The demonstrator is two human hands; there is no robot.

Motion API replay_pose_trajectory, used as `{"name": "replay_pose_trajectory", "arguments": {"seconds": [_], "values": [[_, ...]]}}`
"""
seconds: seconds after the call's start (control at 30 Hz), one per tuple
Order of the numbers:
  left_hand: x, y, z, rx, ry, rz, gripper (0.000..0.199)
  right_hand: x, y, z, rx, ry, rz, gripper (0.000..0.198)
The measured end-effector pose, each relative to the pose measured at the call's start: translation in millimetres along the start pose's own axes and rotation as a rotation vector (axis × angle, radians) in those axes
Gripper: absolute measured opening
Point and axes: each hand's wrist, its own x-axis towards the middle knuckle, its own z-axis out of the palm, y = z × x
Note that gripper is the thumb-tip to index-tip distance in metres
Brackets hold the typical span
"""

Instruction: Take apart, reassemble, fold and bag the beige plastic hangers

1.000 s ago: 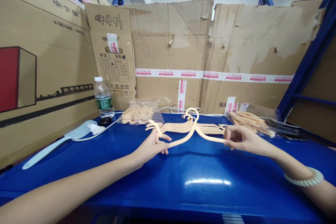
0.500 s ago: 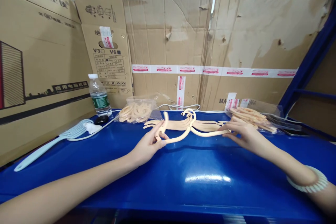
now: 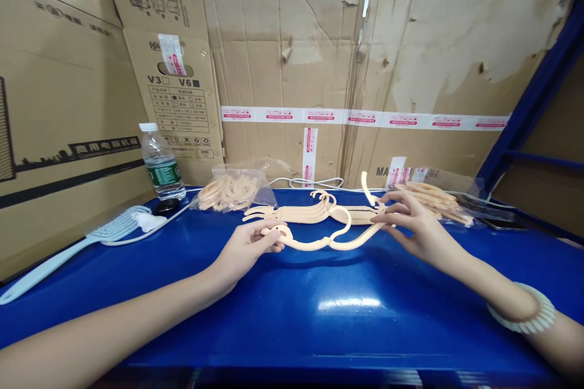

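Observation:
A cream plastic clothes hanger (image 3: 310, 245) is held between my two hands, above the blue tabletop. My left hand (image 3: 246, 249) pinches its left end, where a rounded piece with a small hole shows. At the other end, the fingers of my right hand (image 3: 410, 222) close on the right arm of the hanger, near a curved part that sticks upward. The hanger's hook (image 3: 347, 222) leans up and to the right from its middle. Just behind lies a row of similar folded hangers (image 3: 296, 214), partly covered by the held one and my right hand.
Clear bags of cream plastic parts stand at the back left (image 3: 228, 191) and back right (image 3: 431, 197). At left are a water bottle (image 3: 162, 167), a black round object (image 3: 166, 206) and a light-blue slotted spatula (image 3: 107, 234). Cardboard sheets (image 3: 283, 73) wall the back; a white cable (image 3: 314, 183) runs along it.
The hanger has turned so its hook leans rightward. The upward curved part was by my left hand and now one shows by my right. The view has shifted slightly.

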Motion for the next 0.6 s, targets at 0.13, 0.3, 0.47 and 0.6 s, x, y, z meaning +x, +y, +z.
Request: {"name": "replay_pose_trajectory", "arguments": {"seconds": [0.13,0.3,0.47,0.6], "values": [[-0.9,0.1,-0.6,-0.115,0.061,-0.018,0.037,1.7,-2.4,1.0,0.278,0.017,0.172,0.021],[-2.8,5.0,2.3,-0.210,0.143,-0.009,0.041,3.1,-3.9,2.3,0.603,0.002,0.452,0.037],[-3.5,7.1,6.7,-0.228,0.140,-0.011,0.046,6.3,-10.8,7.4,0.752,-0.029,0.560,0.033],[-4.7,5.0,12.2,-0.138,0.067,0.022,0.036,10.0,-28.2,15.9,0.987,-0.005,0.642,0.040]]}}
